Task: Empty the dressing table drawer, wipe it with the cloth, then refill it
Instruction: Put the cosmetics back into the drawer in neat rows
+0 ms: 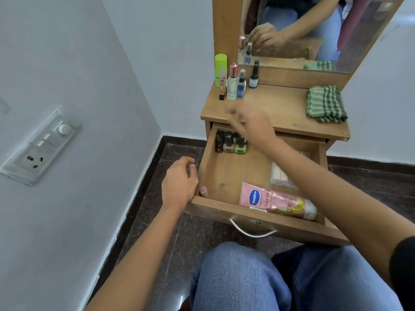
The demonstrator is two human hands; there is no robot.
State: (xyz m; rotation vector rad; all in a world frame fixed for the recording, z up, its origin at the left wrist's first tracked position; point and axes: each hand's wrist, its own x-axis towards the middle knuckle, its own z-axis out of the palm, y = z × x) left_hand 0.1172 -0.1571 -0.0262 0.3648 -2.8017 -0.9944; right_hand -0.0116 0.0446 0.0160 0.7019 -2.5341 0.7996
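Two hands: left hand [179, 182] grips the drawer [226, 173] corner; right hand [251, 124] fingers [234, 113] spread, empty.

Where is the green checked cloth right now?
In the head view, the green checked cloth lies folded on the right side of the table top, just before the mirror, far from the bottles at the left.

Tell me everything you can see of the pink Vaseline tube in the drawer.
The Vaseline tube looks like glossy pink plastic, with a blue logo, "Gluta-Hya" lettering, a yellow patch and a silvery cap at its right end. It lies flat on the drawer floor along the front wall, crimped end left. The left hand and right hand do not touch it.
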